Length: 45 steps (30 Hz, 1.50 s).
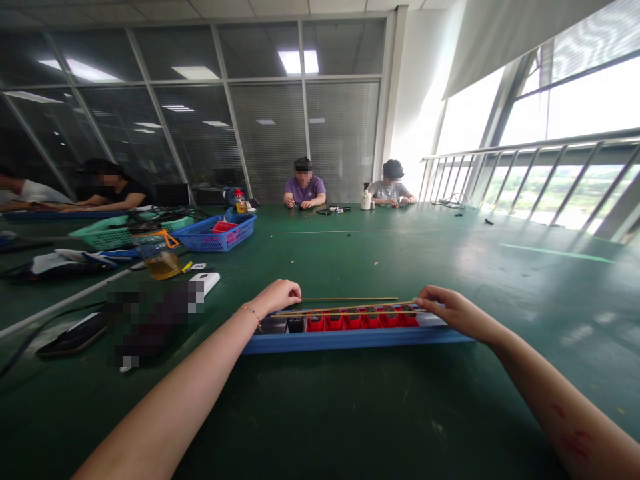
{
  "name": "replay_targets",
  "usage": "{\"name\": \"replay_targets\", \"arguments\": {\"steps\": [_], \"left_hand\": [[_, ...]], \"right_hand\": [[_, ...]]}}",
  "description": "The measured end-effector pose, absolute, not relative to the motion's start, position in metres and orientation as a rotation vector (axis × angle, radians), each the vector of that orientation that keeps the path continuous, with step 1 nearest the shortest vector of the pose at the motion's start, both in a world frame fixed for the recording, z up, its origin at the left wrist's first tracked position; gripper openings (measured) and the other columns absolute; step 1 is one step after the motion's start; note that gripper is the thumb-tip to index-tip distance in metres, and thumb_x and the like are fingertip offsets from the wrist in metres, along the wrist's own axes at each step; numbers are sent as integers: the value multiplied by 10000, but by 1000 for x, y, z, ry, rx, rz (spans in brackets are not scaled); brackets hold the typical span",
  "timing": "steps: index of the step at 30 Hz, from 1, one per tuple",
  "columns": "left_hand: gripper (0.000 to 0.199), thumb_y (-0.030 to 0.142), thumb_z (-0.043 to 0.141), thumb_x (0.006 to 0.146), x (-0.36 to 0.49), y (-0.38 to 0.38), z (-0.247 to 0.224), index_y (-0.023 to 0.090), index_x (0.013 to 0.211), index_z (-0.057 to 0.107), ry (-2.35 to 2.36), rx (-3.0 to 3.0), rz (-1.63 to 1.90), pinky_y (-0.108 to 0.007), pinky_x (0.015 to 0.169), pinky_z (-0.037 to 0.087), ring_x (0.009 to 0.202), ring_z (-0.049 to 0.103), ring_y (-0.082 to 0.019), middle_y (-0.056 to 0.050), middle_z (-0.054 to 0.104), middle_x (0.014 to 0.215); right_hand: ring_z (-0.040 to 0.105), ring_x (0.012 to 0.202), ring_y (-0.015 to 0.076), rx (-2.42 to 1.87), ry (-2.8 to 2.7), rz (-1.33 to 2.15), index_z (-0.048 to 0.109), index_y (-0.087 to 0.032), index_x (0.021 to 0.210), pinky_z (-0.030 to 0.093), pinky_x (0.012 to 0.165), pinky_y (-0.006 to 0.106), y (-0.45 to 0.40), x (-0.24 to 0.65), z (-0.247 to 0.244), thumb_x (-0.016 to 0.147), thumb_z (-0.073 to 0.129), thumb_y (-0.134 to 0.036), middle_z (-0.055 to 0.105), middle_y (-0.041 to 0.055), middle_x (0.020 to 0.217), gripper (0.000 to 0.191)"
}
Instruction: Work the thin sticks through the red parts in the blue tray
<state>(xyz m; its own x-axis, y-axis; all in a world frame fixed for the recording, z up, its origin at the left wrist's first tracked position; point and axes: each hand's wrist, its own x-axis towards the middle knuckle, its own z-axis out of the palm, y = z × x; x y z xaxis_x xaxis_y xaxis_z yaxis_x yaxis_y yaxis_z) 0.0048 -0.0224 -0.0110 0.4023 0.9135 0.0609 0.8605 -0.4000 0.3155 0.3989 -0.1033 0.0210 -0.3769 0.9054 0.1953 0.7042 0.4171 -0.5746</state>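
Observation:
A long blue tray [360, 341] lies across the green table in front of me, with several red cups [353, 320] in a row and a black piece [296, 325] to their left. Thin yellowish sticks [345, 313] stretch above the cups. Behind the tray, another thin stick [350, 299] runs crosswise. My left hand [280, 295] is closed in a pinch at the tray's back left; what its fingers hold is hidden. Over the right end, my right hand [445, 303] pinches the end of a thin yellowish stick between thumb and fingers.
At the left are a jar of amber liquid [163, 257], a blue basket [217, 233], a green basket [107, 232], a white device [207, 283] and a black mouse-like object [75, 333]. Several people sit at the far and left sides of the green table [310, 260].

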Motion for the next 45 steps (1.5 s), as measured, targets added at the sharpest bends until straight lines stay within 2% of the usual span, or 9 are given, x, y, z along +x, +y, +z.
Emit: {"name": "replay_targets", "arguments": {"steps": [7, 13, 21, 24, 31, 35, 38, 41, 45], "left_hand": [[234, 403, 506, 716, 0, -20, -14, 202, 744, 624, 1510, 2420, 352, -201, 601, 393, 703, 585, -141, -4, 648, 740], [230, 397, 513, 707, -2, -17, -16, 211, 773, 629, 1514, 2395, 337, -204, 613, 399, 714, 588, -143, -2, 658, 765], [339, 479, 442, 747, -3, -20, -14, 204, 790, 636, 1543, 2371, 333, -208, 593, 389, 718, 587, -148, -11, 662, 795], [350, 513, 485, 709, -4, -19, -15, 207, 792, 633, 1544, 2385, 312, -205, 576, 385, 701, 585, -150, -6, 664, 772], [186, 356, 517, 716, -6, -19, -17, 221, 773, 631, 1547, 2443, 323, -183, 578, 385, 691, 581, -121, 11, 655, 755], [168, 335, 516, 722, -4, -19, -17, 223, 771, 633, 1565, 2468, 319, -184, 580, 384, 684, 579, -117, 15, 655, 754], [155, 311, 518, 723, -3, -19, -17, 225, 780, 634, 1584, 2479, 315, -188, 599, 390, 697, 582, -117, 15, 656, 769], [155, 303, 514, 728, -2, -19, -17, 229, 792, 634, 1593, 2483, 314, -189, 614, 396, 713, 584, -119, 16, 657, 781], [158, 316, 512, 733, -2, -18, -18, 228, 793, 629, 1595, 2493, 309, -189, 610, 397, 714, 584, -120, 15, 655, 784]], "right_hand": [[463, 628, 131, -1369, -2170, 444, 534, -192, 784, 390, 571, 232, -85, 424, 28, 804, 377, -543, 521, -8, 679, 385], [496, 614, 138, -1468, -2332, 369, 569, -190, 798, 394, 561, 247, -51, 424, 18, 779, 390, -565, 571, -3, 678, 416], [587, 666, 160, -1557, -2550, 426, 647, -203, 772, 430, 589, 233, -16, 389, 0, 701, 534, -388, 661, 19, 741, 229], [597, 668, 165, -1656, -2533, 403, 653, -195, 747, 432, 575, 223, -7, 376, -4, 649, 586, -355, 671, 27, 745, 199], [595, 737, 186, -1642, -2498, 364, 646, -195, 786, 434, 614, 239, -8, 374, 9, 679, 553, -409, 667, 40, 790, 257], [589, 710, 186, -1542, -2559, 581, 629, -195, 818, 427, 603, 250, -31, 384, 42, 708, 480, -552, 657, 36, 770, 402], [585, 729, 189, -1482, -2675, 718, 621, -202, 805, 420, 599, 241, -49, 388, 62, 662, 518, -598, 652, 26, 793, 434], [581, 723, 201, -1537, -2733, 769, 603, -200, 788, 410, 573, 246, -58, 389, 68, 612, 553, -623, 647, 27, 779, 461], [576, 652, 191, -1621, -2700, 1045, 570, -191, 829, 396, 535, 252, -58, 387, 64, 617, 530, -644, 635, 30, 723, 503]]}}
